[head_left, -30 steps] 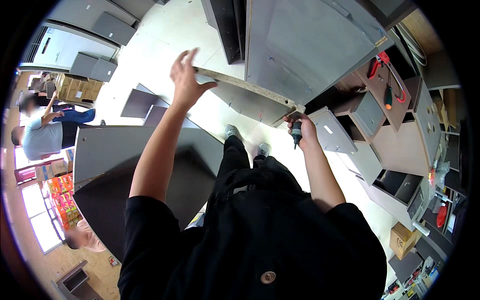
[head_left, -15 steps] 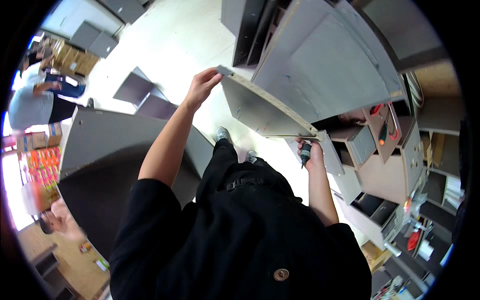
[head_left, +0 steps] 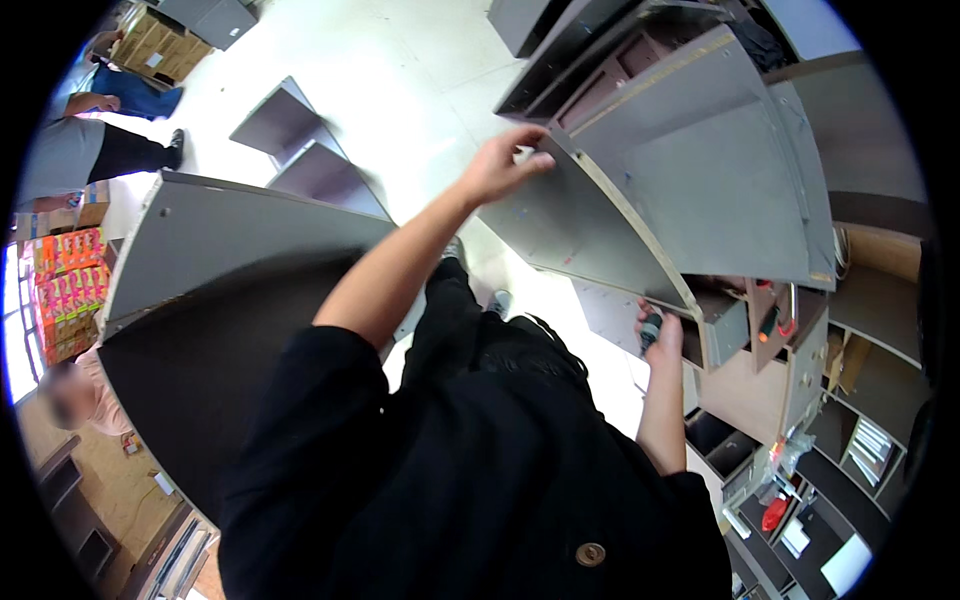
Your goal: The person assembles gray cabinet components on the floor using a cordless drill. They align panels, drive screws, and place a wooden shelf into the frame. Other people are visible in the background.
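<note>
A flat grey panel (head_left: 590,225) with a pale, raw long edge stands tilted in front of me. My left hand (head_left: 505,168) is at its upper corner, fingers curled over the edge and thumb bent on the near side. By the panel's lower right corner, my right hand (head_left: 664,338) is closed round a dark green, screwdriver-like tool (head_left: 650,332). Only the tool's thick, tapering part shows; the palm hides the rest. Right behind the panel leans a larger grey board (head_left: 690,160).
A big grey cabinet shell (head_left: 260,235) stands at my left. Open drawer boxes (head_left: 745,385) with red-handled tools (head_left: 787,318) are on the right, by shelving (head_left: 870,350). A small grey unit (head_left: 305,150) sits on the floor ahead. Other people (head_left: 60,150) are at far left.
The panel and both my hands have moved right, nearer the larger board and drawer boxes. My left thumb and fingers look wider apart at the corner. The tool stays in my right hand.
</note>
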The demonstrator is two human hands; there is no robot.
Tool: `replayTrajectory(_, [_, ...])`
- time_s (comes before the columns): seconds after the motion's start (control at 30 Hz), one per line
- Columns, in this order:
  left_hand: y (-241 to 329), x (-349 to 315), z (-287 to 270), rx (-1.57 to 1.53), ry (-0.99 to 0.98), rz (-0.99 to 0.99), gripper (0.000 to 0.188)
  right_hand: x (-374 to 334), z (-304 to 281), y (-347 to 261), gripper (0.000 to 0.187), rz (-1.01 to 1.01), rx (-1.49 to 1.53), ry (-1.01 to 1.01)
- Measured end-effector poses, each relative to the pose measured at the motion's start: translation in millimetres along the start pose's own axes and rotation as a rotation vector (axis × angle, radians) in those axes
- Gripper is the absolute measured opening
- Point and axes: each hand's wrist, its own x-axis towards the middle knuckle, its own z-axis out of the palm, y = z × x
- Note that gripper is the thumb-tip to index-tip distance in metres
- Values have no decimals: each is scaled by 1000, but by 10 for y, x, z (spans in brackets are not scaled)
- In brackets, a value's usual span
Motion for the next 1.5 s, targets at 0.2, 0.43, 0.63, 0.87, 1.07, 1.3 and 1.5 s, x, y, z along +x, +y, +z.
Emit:
replayTrajectory(0.2, [-129,-322,-4,-220,-64,-47,55,-101,-146,94,21,294,136,-9])
replayTrajectory(0.43, [76,-358,158,-216,175,53,28,-206,-199,272,35,518,361,157])
replayTrajectory(0.63, [20,65,-136,-315,602,-94,33,-442,438,191,33,544,304,-139])
replayTrajectory(0.87, [364,414,-1147,-326,693,-45,37,-271,1441,-118,29,530,213,-351])
replayTrajectory(1.07, [504,819,-2042,-283,866,53,47,-51,2911,-522,32,404,-162,-242])
replayTrajectory(1.3, [360,1138,-2835,-309,1156,83,46,908,4289,-1159,31,265,-261,-458])
replayTrajectory(1.5, [49,1157,-3301,-256,1446,156,44,1714,5908,-1659,28,215,-446,-538])
